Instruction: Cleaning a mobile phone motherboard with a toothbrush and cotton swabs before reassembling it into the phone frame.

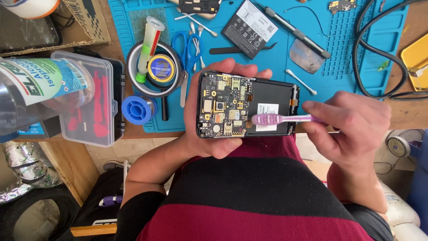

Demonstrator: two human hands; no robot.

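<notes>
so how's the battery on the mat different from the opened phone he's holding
The battery lies loose on the blue mat, touched by no hand; the opened phone is held above the lap in the left hand. The battery is a plain dark slab with a white label; the phone shows a board of gold and silver parts. The toothbrush in the right hand meets only the phone. Both are dark rectangles.

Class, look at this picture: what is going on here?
A person holds an opened smartphone, back cover off and circuit board showing, in the left hand. The right hand holds a pink toothbrush with its bristles over the board's edge. Behind lie a blue repair mat, a loose battery, scissors and cotton swabs.
</notes>
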